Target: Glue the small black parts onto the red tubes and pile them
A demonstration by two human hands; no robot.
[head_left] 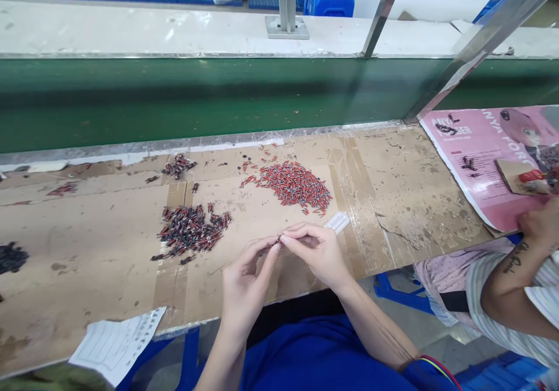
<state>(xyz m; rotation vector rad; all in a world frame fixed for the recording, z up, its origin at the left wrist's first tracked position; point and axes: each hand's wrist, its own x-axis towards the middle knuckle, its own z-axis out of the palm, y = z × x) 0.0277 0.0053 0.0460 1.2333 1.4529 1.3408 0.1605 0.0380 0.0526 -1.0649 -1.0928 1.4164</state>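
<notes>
My left hand (247, 277) and my right hand (315, 250) meet fingertip to fingertip above the cardboard-covered bench (87, 263). Both pinch one tiny dark part (278, 239) between them; I cannot make out what it is. A heap of small red parts (294, 186) lies just beyond my right hand. A heap of dark and red parts (192, 231) lies to the left of my left hand. A small clear plastic piece (337, 222) rests on the bench next to my right hand.
A green conveyor belt (218, 97) runs along the far side of the bench. A printed paper sheet (116, 344) hangs over the near edge at left. A co-worker's arm (519, 268) and a pink poster (480, 158) are at right. Smaller part clusters (178, 165) lie further back.
</notes>
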